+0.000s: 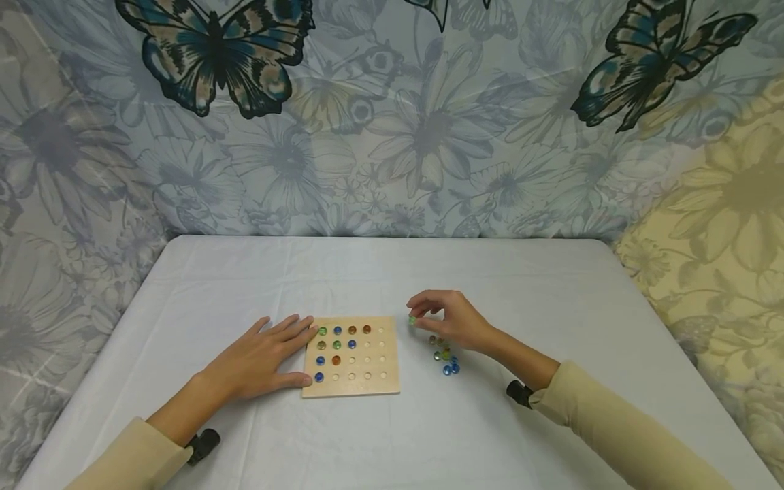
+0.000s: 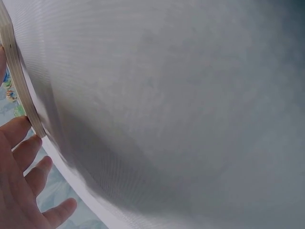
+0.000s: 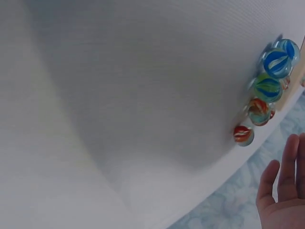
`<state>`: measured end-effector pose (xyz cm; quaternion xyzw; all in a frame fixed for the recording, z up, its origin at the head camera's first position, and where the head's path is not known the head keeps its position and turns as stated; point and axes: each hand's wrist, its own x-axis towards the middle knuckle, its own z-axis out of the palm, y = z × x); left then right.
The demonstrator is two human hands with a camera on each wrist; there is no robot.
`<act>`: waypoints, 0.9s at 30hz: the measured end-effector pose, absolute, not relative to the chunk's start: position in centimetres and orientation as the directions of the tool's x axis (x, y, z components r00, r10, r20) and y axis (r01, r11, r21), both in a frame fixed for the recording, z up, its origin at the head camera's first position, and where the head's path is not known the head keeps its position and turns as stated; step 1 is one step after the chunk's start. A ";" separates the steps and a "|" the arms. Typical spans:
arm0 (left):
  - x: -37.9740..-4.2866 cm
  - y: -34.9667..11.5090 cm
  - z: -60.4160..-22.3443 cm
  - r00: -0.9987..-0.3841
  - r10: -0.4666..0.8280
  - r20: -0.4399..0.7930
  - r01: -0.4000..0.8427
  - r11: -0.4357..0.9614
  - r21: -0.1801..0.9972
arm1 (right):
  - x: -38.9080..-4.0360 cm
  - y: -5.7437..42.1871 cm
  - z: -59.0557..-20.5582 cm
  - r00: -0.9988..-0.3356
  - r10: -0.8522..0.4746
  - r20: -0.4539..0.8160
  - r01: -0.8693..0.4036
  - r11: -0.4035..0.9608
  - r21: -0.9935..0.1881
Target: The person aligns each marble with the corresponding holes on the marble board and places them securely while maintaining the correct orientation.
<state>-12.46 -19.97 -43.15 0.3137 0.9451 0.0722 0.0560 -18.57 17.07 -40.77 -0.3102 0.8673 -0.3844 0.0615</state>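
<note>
A light wooden board (image 1: 375,386) with rows of round holes lies flat on the table. Green, blue and orange-brown glass marbles sit in its upper-left holes, making a stepped triangle. My left hand (image 1: 260,359) lies spread at the board's left side, thumb and fingertips touching its edge; the left wrist view shows the fingers (image 2: 35,179) by that edge. Right of the board, my right hand (image 1: 456,321) is raised and pinches a green marble (image 1: 412,319) between thumb and fingertips. In the right wrist view only some fingers (image 3: 288,171) appear; the held marble is hidden there.
Several loose marbles (image 1: 446,369) lie clustered below my right hand, among them a blue marble (image 3: 277,63) and a red-orange marble (image 3: 243,135). A white cloth covers the table (image 1: 294,272). Behind it hangs a floral fabric (image 1: 422,136) with butterflies.
</note>
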 end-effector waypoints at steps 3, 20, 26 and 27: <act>-12.4 -20.0 -43.2 -0.795 0.604 -0.052 0.589 0.790 0.170 | -18.7 16.4 -40.9 -0.796 -0.593 0.120 -0.488 0.513 -0.707; -12.5 -20.0 -43.0 -0.790 0.609 -0.066 0.593 0.787 0.168 | -19.3 13.3 -41.6 -0.793 -0.607 0.060 -0.470 0.545 -0.695; -12.5 -20.0 -42.9 -0.791 0.608 -0.071 0.591 0.789 0.170 | -19.5 12.4 -42.0 -0.798 -0.602 0.023 -0.445 0.564 -0.696; -12.5 -20.0 -42.9 -0.792 0.606 -0.076 0.588 0.790 0.172 | -19.6 12.3 -42.0 -0.798 -0.603 0.017 -0.443 0.567 -0.694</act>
